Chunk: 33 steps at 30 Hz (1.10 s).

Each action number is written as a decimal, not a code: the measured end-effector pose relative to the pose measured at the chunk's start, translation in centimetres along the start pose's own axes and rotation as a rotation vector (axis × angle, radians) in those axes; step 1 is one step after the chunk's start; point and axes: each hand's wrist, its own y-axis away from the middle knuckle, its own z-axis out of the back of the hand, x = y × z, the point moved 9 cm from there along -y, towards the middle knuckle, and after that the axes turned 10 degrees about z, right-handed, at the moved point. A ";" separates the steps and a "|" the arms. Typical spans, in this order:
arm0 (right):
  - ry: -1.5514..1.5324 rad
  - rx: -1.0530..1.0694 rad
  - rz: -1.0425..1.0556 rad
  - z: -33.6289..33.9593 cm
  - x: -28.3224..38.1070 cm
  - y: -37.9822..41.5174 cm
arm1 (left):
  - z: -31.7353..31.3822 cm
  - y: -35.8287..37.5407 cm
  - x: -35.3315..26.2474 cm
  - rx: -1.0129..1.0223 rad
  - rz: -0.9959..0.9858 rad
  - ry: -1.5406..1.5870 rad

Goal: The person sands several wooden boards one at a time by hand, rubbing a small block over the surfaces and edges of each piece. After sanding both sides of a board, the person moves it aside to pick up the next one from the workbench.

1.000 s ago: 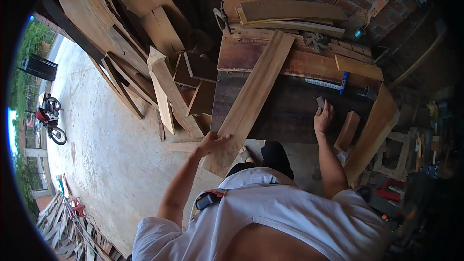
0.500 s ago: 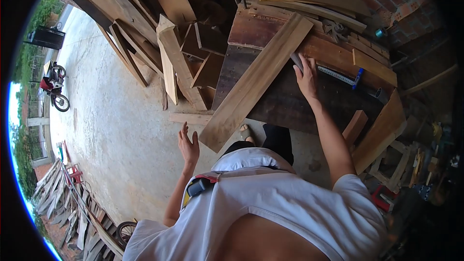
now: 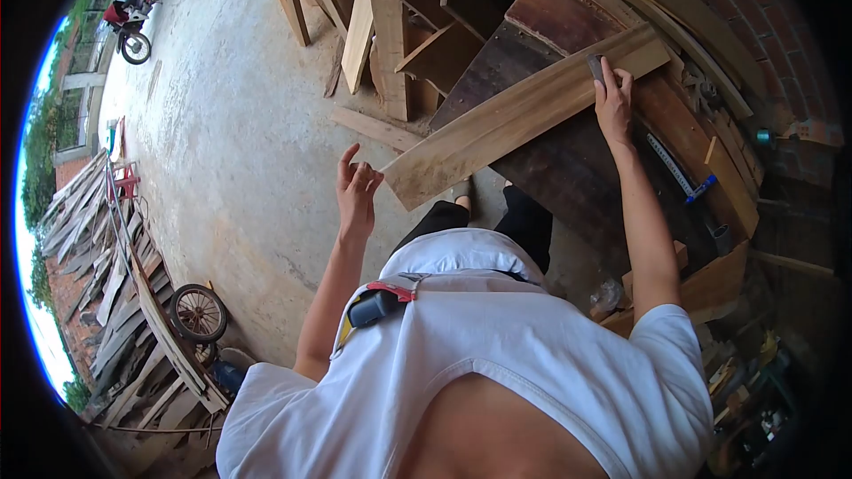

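Observation:
A long wooden board [image 3: 524, 120] lies slantwise across the dark workbench [image 3: 568, 177], its near end sticking out past the bench edge. My right hand [image 3: 614, 106] is closed on a small dark tool [image 3: 596, 69], which is over the board near its far end. My left hand [image 3: 358, 191] is raised beside the near end, fingers partly curled and apart, holding nothing. On the bench to the right lies a metal ruler with a blue end [image 3: 670, 164]. A tape measure [image 3: 371, 309] is clipped at the white shirt.
Wood pieces lean upright [image 3: 386, 35] beyond the board. Scrap slats [image 3: 106, 275] are piled at the left near a wheel [image 3: 198, 313]. A motorbike [image 3: 133, 22] stands far left. More boards [image 3: 674, 18] lie along the brick wall.
The view has turned, so the scene sits differently in the frame. My right hand with the dark tool is now over the board rather than beside it. My left hand's fingers have curled more.

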 end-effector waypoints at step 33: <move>0.176 -0.148 -0.091 1.4 -6.0 -2.1 | -0.5 -1.5 11.9 0.064 0.439 0.048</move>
